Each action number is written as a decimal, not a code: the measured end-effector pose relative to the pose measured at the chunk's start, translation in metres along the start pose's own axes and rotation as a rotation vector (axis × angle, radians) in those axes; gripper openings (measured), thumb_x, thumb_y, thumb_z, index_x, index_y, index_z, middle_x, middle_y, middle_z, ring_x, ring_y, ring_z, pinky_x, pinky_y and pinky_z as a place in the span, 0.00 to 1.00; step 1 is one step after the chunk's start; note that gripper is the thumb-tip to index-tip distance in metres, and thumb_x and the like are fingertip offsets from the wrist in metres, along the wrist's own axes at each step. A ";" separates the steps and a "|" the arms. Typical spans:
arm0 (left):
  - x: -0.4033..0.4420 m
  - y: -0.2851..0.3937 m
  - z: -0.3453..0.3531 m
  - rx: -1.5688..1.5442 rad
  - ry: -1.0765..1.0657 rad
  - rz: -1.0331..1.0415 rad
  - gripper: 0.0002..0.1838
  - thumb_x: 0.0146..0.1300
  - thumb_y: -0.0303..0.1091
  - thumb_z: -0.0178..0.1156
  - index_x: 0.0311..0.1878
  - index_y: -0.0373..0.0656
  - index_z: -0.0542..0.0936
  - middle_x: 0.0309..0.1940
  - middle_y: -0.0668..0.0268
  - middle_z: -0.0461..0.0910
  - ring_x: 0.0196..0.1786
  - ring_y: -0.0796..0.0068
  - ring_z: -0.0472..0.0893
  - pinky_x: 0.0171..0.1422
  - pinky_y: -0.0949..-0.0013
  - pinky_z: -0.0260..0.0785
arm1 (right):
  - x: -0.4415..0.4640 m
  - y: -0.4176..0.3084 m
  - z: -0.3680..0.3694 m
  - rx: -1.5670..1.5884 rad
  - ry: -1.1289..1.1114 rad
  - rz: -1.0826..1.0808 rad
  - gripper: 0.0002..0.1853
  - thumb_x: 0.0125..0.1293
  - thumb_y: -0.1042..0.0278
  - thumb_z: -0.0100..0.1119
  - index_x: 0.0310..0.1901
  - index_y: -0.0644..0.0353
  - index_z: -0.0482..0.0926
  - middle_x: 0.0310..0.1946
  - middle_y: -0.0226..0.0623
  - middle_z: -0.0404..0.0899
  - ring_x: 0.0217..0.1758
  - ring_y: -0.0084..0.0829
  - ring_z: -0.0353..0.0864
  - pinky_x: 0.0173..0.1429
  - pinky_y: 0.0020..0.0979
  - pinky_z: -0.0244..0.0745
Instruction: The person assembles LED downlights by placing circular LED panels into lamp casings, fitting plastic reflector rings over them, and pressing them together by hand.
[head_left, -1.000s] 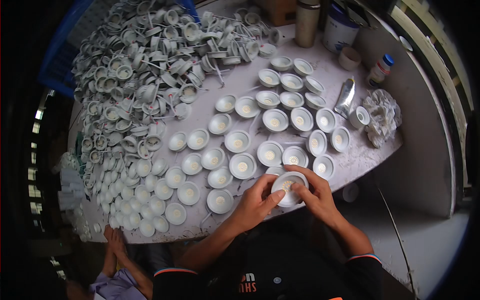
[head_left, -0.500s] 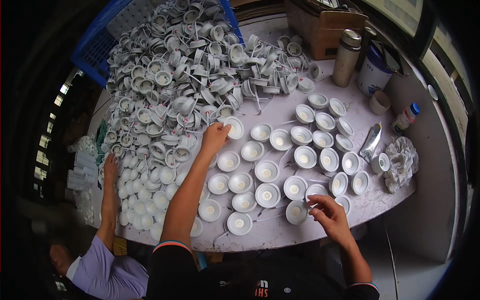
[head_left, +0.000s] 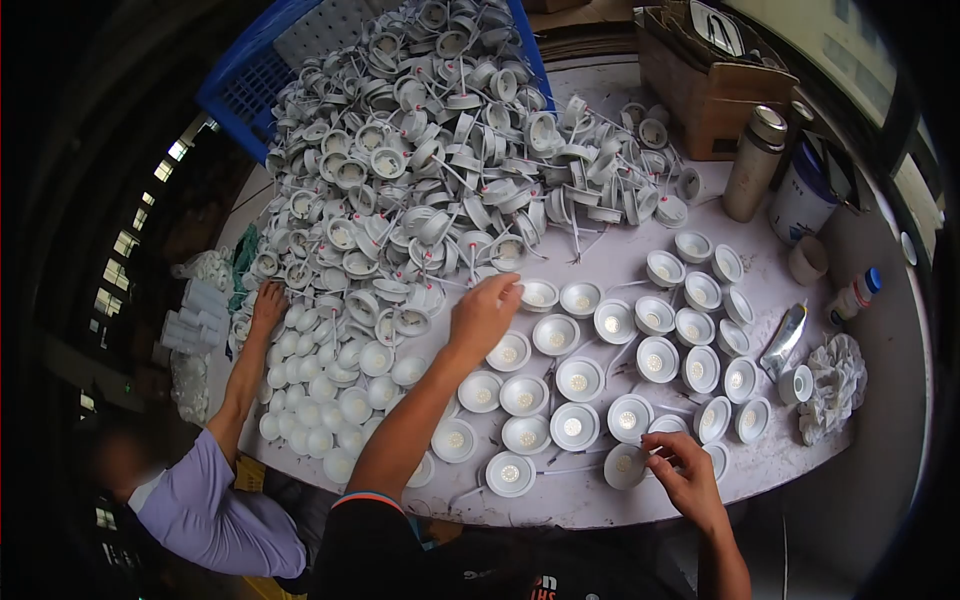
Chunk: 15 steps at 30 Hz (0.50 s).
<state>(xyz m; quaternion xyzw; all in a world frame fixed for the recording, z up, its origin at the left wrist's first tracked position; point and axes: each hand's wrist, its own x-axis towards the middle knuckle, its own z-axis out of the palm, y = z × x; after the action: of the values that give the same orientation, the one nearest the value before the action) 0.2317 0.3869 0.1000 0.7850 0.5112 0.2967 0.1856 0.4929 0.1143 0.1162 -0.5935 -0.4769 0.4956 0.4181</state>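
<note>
My left hand (head_left: pixel 485 314) is at the left of the row of white downlight housings, fingers stretched out beside a housing (head_left: pixel 540 295); it seems to hold nothing. My right hand (head_left: pixel 688 470) hovers at the front with thumb and fingers apart, close to another housing (head_left: pixel 625 467) and partly covering one behind it. These round housings have white rims and a yellowish dotted LED disc in the middle. Several stand face up between my hands, some with white cables. Behind my left hand lies a big heap of similar housings (head_left: pixel 420 200) with cables.
Small white domed discs (head_left: pixel 335 405) lie at the front left. A co-worker's hand (head_left: pixel 267 308) rests by them. A blue crate (head_left: pixel 240 100) stands behind the heap. At right are a thermos (head_left: pixel 755 165), a white bucket (head_left: pixel 800 200), a bottle (head_left: pixel 855 297), a tube (head_left: pixel 783 340) and crumpled white material (head_left: pixel 835 390).
The view has shifted, so everything sits further right and lower. The housing that my left hand held now sits on the table, let go. My right hand remains open near the front housings.
</note>
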 end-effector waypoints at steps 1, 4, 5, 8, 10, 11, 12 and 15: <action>0.008 -0.008 -0.015 0.043 0.124 0.021 0.09 0.64 0.34 0.62 0.46 0.43 0.82 0.41 0.60 0.84 0.42 0.67 0.85 0.47 0.65 0.74 | 0.001 0.000 -0.001 -0.007 0.008 0.002 0.14 0.66 0.71 0.60 0.53 0.61 0.80 0.44 0.38 0.80 0.44 0.29 0.80 0.47 0.30 0.76; 0.055 -0.035 -0.063 0.181 0.377 -0.072 0.09 0.62 0.34 0.62 0.45 0.46 0.80 0.40 0.63 0.80 0.38 0.59 0.81 0.42 0.61 0.73 | 0.004 0.002 -0.001 -0.006 0.017 -0.014 0.14 0.66 0.71 0.60 0.52 0.61 0.80 0.44 0.38 0.80 0.43 0.29 0.80 0.46 0.30 0.76; 0.072 -0.061 -0.066 0.288 0.417 -0.029 0.14 0.58 0.36 0.65 0.48 0.44 0.81 0.40 0.61 0.79 0.40 0.63 0.79 0.46 0.62 0.72 | 0.004 0.002 -0.001 -0.010 0.022 -0.029 0.14 0.66 0.71 0.60 0.52 0.61 0.80 0.44 0.38 0.80 0.43 0.29 0.81 0.46 0.29 0.75; 0.095 -0.088 -0.067 0.426 0.230 -0.103 0.19 0.57 0.37 0.66 0.52 0.44 0.80 0.48 0.57 0.80 0.51 0.56 0.80 0.53 0.58 0.72 | 0.005 -0.007 0.001 -0.050 -0.004 -0.020 0.14 0.66 0.71 0.60 0.52 0.60 0.80 0.44 0.38 0.81 0.44 0.29 0.81 0.46 0.29 0.75; 0.106 -0.091 -0.069 0.468 -0.006 -0.293 0.22 0.56 0.36 0.67 0.55 0.41 0.79 0.48 0.53 0.82 0.50 0.54 0.82 0.53 0.57 0.73 | 0.004 -0.009 0.002 -0.055 0.002 -0.009 0.14 0.66 0.71 0.60 0.52 0.61 0.80 0.44 0.38 0.81 0.44 0.29 0.81 0.46 0.29 0.75; 0.109 -0.091 -0.072 0.465 -0.008 -0.294 0.22 0.56 0.36 0.67 0.55 0.41 0.79 0.48 0.53 0.82 0.50 0.54 0.82 0.53 0.57 0.73 | 0.003 -0.010 0.003 -0.058 -0.003 -0.001 0.14 0.66 0.71 0.60 0.52 0.61 0.80 0.44 0.38 0.81 0.44 0.29 0.81 0.46 0.29 0.75; 0.111 -0.092 -0.076 0.395 0.023 -0.254 0.22 0.55 0.37 0.67 0.54 0.41 0.79 0.48 0.52 0.82 0.50 0.52 0.81 0.53 0.55 0.72 | 0.001 -0.010 0.002 -0.060 -0.005 0.003 0.14 0.66 0.71 0.60 0.52 0.61 0.80 0.44 0.38 0.81 0.44 0.29 0.81 0.46 0.29 0.75; 0.090 -0.073 -0.094 0.382 0.135 -0.111 0.20 0.56 0.36 0.67 0.52 0.41 0.78 0.46 0.54 0.81 0.48 0.52 0.82 0.50 0.57 0.74 | -0.005 -0.007 -0.003 -0.050 -0.006 0.009 0.14 0.66 0.71 0.60 0.52 0.62 0.80 0.43 0.38 0.81 0.44 0.28 0.81 0.47 0.29 0.75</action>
<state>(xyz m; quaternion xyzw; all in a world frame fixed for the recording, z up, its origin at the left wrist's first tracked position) 0.1469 0.4979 0.1521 0.7549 0.6119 0.2357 0.0148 0.4947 0.1105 0.1243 -0.6043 -0.4877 0.4873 0.3995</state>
